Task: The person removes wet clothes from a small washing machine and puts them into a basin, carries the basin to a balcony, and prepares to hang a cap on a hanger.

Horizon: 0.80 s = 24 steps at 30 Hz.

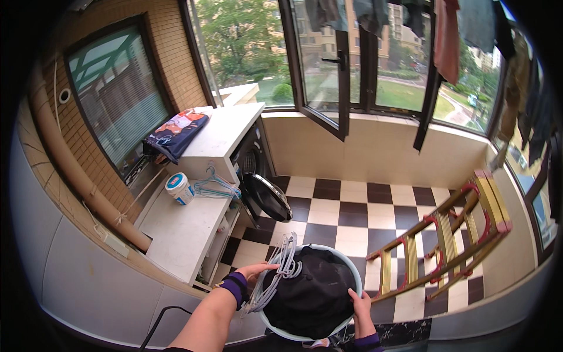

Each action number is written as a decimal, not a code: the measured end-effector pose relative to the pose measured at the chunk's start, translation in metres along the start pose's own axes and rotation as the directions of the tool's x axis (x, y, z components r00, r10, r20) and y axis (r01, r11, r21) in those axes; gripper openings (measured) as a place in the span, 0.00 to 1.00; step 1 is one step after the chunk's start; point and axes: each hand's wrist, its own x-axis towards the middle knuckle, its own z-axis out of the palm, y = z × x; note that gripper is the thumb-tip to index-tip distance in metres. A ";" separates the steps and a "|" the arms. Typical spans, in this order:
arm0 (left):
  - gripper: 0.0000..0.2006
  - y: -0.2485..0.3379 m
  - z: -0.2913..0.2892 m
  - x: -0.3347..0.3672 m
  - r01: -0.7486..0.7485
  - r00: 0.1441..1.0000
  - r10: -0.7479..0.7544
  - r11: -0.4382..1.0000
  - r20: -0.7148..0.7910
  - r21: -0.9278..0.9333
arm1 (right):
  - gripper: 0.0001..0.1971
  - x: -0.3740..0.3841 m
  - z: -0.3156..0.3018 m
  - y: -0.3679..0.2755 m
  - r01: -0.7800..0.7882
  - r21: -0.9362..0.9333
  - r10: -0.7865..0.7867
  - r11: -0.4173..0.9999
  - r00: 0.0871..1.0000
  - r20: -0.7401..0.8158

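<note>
A pale blue basin (pixel 350 265) is in front of me at the lower middle, filled with dark, crumpled laundry (pixel 316 290). My right hand (pixel 361 310) grips its right rim, thumb on top and pressed near the cloth. On the other side, my left hand (pixel 255 272) is closed around a bundle of grey clothes hangers (pixel 285 261), which lies over the basin's left rim and partly across the laundry. Whether my left fingers also grip the rim is hidden by the hangers.
A washing machine with its round door (pixel 267 198) swung open stands under a white counter (pixel 217 132). Blue hangers (pixel 216 186) and a white tub (pixel 179 189) rest on the lower shelf. A gold stepladder (pixel 446 240) leans at the right. Clothes (pixel 448 41) hang overhead by an open window (pixel 322 76).
</note>
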 end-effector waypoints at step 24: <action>0.31 0.302 -0.277 0.058 -0.259 0.946 0.186 0.927 -0.265 -0.273 | 0.19 0.322 0.370 -0.312 0.327 -0.191 -0.140 0.926 0.766 0.628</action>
